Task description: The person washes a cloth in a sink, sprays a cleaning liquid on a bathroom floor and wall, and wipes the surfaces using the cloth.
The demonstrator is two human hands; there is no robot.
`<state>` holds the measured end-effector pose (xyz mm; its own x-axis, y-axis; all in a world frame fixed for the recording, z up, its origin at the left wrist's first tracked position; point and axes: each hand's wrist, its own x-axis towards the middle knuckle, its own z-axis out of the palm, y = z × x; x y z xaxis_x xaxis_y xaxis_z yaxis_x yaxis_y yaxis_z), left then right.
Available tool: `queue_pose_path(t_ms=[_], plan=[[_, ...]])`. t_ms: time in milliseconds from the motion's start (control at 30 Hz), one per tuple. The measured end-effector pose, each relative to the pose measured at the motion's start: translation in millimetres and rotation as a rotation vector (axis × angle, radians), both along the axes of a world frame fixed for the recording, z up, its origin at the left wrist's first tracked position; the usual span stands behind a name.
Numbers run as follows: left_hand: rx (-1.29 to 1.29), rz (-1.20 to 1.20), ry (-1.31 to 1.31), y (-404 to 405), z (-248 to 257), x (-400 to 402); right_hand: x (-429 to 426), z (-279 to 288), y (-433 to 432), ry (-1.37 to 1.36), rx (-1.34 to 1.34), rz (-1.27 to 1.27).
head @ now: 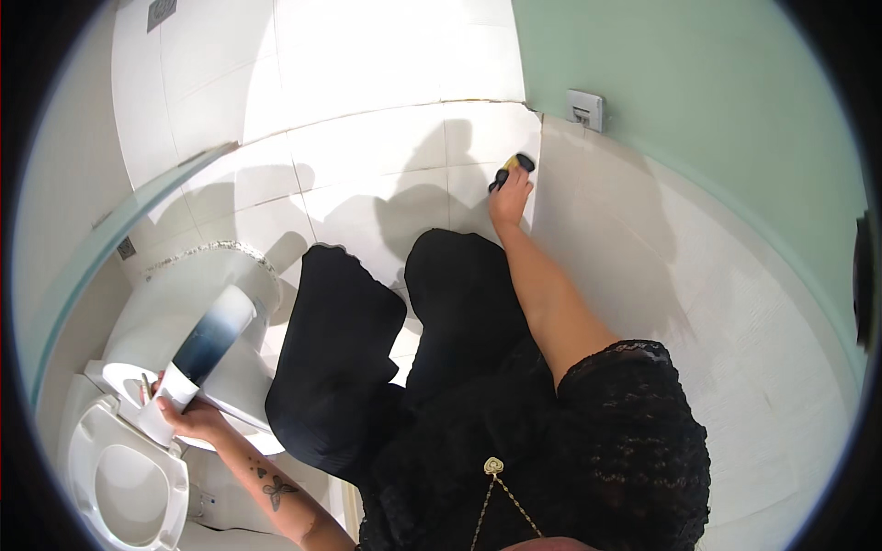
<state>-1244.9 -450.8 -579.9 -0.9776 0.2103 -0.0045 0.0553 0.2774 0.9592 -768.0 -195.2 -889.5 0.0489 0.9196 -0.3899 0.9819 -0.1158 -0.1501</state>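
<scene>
My left hand (191, 415), at the lower left, is closed around the white lower part of a cylindrical container (213, 337) with a dark blue band and a pale top. The container tilts up and to the right, over the white toilet bowl. Up at the right of centre, my right hand (512, 196) grips a black and yellow brush (510, 169) against the tiled surface, near the corner. Its underside is hidden. My black-clothed knees lie between the two hands.
A white toilet (127, 482) with a raised lid stands at the lower left. A glass panel edge (103, 237) curves along the left. A wall socket (585, 110) is set between the green wall (661, 82) and pale tiles. A floor drain (162, 12) shows at the upper left.
</scene>
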Motion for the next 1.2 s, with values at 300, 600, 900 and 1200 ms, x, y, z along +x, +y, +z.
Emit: queue_pose_path(t_ms=[300, 600, 900, 1200], plan=[[-0.075, 0.024, 0.054, 26, 5, 13, 6, 6, 71, 0.122, 0.181, -0.142], [-0.077, 0.071, 0.105, 26, 5, 11, -50, -4, 111, 0.254, 0.287, 0.188], [-0.084, -0.003, 0.071, 20, 6, 7, -49, 3, 106, 0.281, 0.276, 0.224], [-0.035, -0.007, 0.015, 23, 7, 11, 66, 5, -77, 0.070, 0.068, 0.017]])
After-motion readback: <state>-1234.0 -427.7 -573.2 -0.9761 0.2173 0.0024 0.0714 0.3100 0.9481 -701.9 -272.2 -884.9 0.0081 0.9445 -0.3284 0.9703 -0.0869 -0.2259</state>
